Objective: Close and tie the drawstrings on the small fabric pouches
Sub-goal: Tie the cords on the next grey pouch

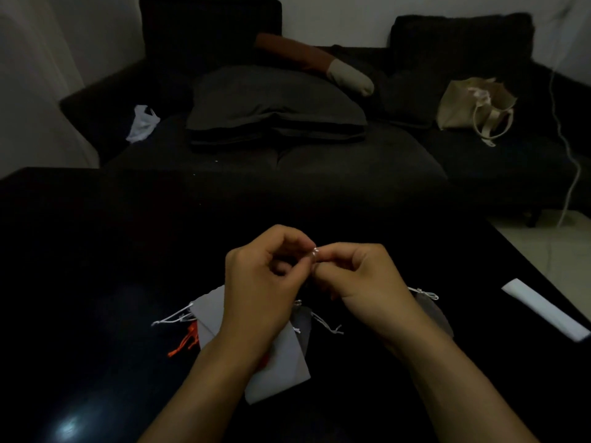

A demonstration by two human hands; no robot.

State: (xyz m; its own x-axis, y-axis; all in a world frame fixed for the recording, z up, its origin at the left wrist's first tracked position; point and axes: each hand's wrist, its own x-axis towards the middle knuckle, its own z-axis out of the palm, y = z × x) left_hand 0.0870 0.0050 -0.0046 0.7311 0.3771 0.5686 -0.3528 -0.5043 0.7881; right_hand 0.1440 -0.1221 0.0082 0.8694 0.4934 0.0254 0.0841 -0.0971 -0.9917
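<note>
My left hand [262,282] and my right hand [361,279] meet above the black table, fingertips pinched together on a thin white drawstring [315,252]. The pouch this string belongs to is hidden behind my hands. Below my left wrist lies a pale grey pouch [278,372] with white cords, overlapping another light pouch [209,310]. A darker grey pouch [303,327] with a white drawstring lies between my wrists. Another grey pouch [431,311] shows beside my right wrist. An orange drawstring [187,342] sticks out at the left of the pile.
A white folded strip [543,310] lies on the black table [96,251] near its right edge. Behind the table stands a dark sofa [319,155] with a grey pillow [275,103], a beige tote bag [473,103] and a white plastic bag [142,123].
</note>
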